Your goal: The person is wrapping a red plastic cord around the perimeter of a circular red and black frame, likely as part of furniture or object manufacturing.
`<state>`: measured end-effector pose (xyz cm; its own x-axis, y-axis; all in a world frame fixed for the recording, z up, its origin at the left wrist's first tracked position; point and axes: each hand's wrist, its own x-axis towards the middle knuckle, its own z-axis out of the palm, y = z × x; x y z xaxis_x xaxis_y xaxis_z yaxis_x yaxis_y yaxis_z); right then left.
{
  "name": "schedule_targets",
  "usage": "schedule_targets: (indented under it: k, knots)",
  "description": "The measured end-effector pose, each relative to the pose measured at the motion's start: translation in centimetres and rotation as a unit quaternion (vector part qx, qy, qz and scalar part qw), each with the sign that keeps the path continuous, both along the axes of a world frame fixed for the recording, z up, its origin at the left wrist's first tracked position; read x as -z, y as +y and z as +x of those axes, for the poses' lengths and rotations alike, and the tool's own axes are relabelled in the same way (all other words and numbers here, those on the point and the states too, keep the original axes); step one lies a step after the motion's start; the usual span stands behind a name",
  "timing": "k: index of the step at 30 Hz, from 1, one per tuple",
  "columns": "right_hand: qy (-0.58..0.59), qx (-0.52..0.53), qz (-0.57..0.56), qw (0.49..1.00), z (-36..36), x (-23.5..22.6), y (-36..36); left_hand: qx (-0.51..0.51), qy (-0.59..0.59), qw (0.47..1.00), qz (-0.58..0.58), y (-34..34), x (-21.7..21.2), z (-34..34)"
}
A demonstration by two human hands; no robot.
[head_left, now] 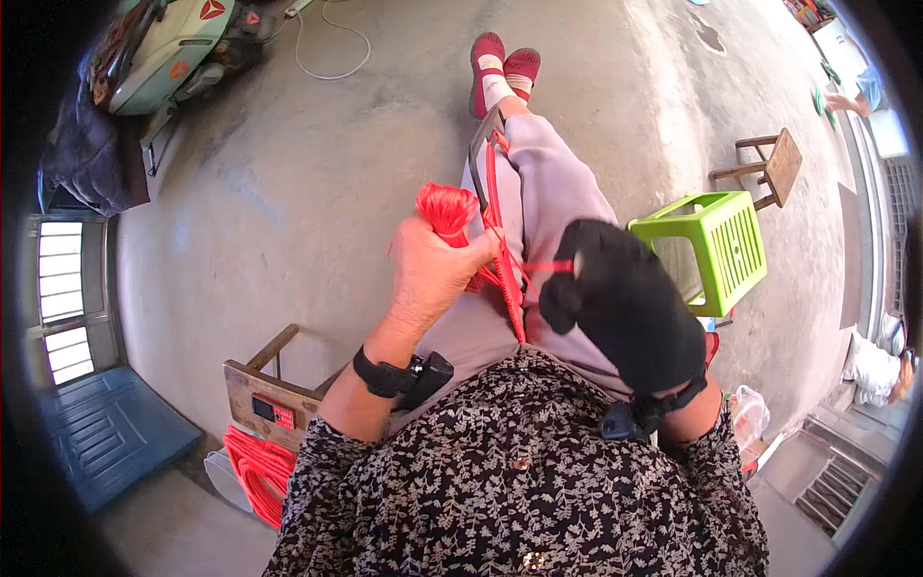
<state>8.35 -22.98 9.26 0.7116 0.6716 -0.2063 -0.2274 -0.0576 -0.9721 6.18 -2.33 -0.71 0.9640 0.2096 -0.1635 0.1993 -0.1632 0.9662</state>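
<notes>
My left hand (421,274), bare, is closed round a thick bundle of glossy red cord (446,206), its looped top standing above the fist. From there a taut red strand (548,266) runs across to my right hand (630,303). That hand wears a black glove and is closed on the strand; its fingertips are partly hidden. Along my lap, between the legs, lie more red cords (510,288), stretched lengthwise beside the left thumb. Their far end meets a dark, narrow bar (478,144) near my shins. What the bar belongs to is unclear.
A green plastic stool (735,252) stands close on my right, with a wooden stool (781,168) beyond. On the left, a wooden stool (252,380) bears a red-and-black device (274,412), beside coiled red cord (260,471). A scooter (168,58) is parked at far left.
</notes>
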Motion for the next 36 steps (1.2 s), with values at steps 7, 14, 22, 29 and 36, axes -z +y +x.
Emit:
schedule_targets:
  k: [7,14,22,29,36]
  knots:
    - [-0.254,0.151,-0.096,0.951,3.6,2.5,-0.5,-0.069,-0.026,0.992,-0.102,2.8,-0.6,0.5]
    - [-0.291,0.152,-0.207,0.922,6.7,8.7,2.0,-0.089,-0.202,0.942,0.251,6.5,-2.4,1.0]
    - [-0.1,0.028,-0.093,0.99,6.4,10.4,3.8,0.065,-0.095,0.954,0.275,0.9,0.1,2.2]
    - [-0.18,0.246,0.024,0.952,5.9,6.3,3.9,0.007,-0.114,0.963,0.245,2.1,0.5,2.0]
    - [-0.14,0.067,-0.268,0.951,5.5,9.0,5.1,-0.028,-0.039,0.996,0.076,1.1,0.6,1.4]
